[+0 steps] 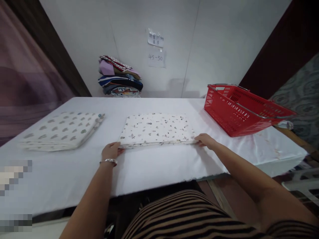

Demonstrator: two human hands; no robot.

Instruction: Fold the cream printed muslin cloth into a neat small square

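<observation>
A white cloth with small dark and tan prints lies folded in layers, a flat rectangle on the middle of the white-covered table. At its near left corner my left hand, with a bracelet at the wrist, pinches the layered edge. The near right corner is between the fingers and thumb of my right hand. To the left lies another folded white cloth with grey cloud-like shapes, touched by neither hand.
A red plastic basket with metal handles stands at the right. Folded fabrics are stacked by the back wall, left of two paper notes. A pinkish curtain hangs at far left.
</observation>
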